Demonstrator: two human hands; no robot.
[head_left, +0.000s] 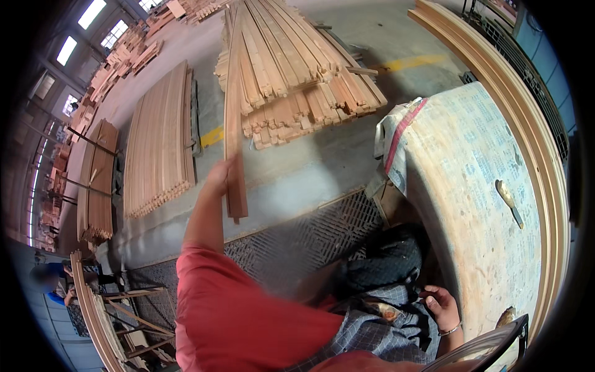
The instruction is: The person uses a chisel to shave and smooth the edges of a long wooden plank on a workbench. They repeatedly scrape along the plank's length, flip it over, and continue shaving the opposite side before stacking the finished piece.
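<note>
A long wooden plank (236, 192) slants down from the stacked lumber, its near end hanging above the floor mat. My left hand (220, 173) is closed on the plank's left edge, a little above that end; the far side of the grip is hidden. Low on the right, my right hand (439, 305), with a bracelet at the wrist, is beside my checked apron (390, 332) and the worktable's edge. Its fingers are curled in, and nothing shows between them. A pile of similar planks (279, 56) lies beyond my left hand.
A covered worktable (465, 161) curves along my right, bearing a small tool with a yellowish handle (507, 197). Long mouldings (527, 118) run along its far side. Another plank stack (161, 136) stands left. Black mat (304, 229) covers the floor before me. A co-worker (59, 282) is far left.
</note>
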